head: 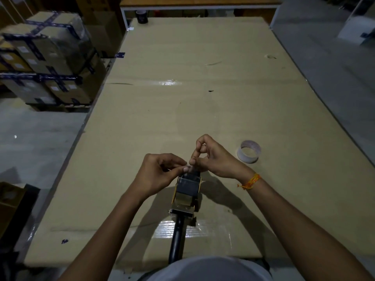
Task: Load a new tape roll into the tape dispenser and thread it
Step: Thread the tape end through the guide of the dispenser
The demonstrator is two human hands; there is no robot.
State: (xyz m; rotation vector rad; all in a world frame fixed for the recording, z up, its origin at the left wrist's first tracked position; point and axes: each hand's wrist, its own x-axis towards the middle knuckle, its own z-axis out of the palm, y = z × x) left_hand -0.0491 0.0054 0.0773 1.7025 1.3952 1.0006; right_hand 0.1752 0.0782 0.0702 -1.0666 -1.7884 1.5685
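— Nearest to the lens, what do you count?

— One pale grey rounded shape, likely the person's clothing (209, 268), at the bottom edge, and two bare forearms reaching forward over it. One orange thread band (250, 181) circles the right wrist.

— And the task's thing?

— One yellow-and-black handheld tape dispenser (185, 191) lies on the cardboard-covered worktop (203, 98), near its front edge, black handle pointing back toward the person. One dark tape roll sits in its frame.

— The hands?

— Two, both at the dispenser's far end. The left hand (158, 175) has thumb and forefinger curled together in a pinch at a small pale bit, seemingly the tape's loose end, though it is too small to be sure. The right hand (213, 159) has its grip curled too, fingertips meeting the left's at that same spot, index finger arched above. Whether it truly has hold of the tape I cannot tell.

— Anything else on the worktop?

— One empty white cardboard tape core (249, 152), standing on its edge just right of the right hand, apart from it. One dark tape roll (142, 17) at the far left corner.

— Beyond the worktop?

— One stack of brown cartons strapped with dark blue tape (46, 57) on the floor to the left.
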